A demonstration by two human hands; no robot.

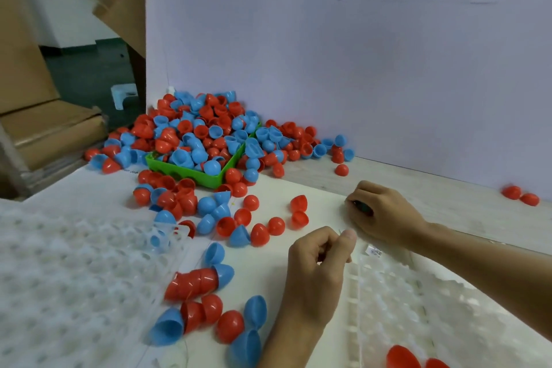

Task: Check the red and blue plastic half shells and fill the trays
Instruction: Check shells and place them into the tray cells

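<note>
- Left hand [316, 272]: fingers curled, thumb pinching something thin; what, cannot tell.
- Right hand [385, 212]: fingers curled round a dark item.
- Two white trays [74, 278] flank them.
- One green bin [191, 176], shells [197, 134] heaped, uncountable.

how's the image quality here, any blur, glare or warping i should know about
Head view: soft, even light with faint shadows and no hard glare; wide-angle warping bends the white backboard edges; the clear trays look smeared and low in detail; the left hand and right hand are slightly soft; writing at the top is cut off.
</note>
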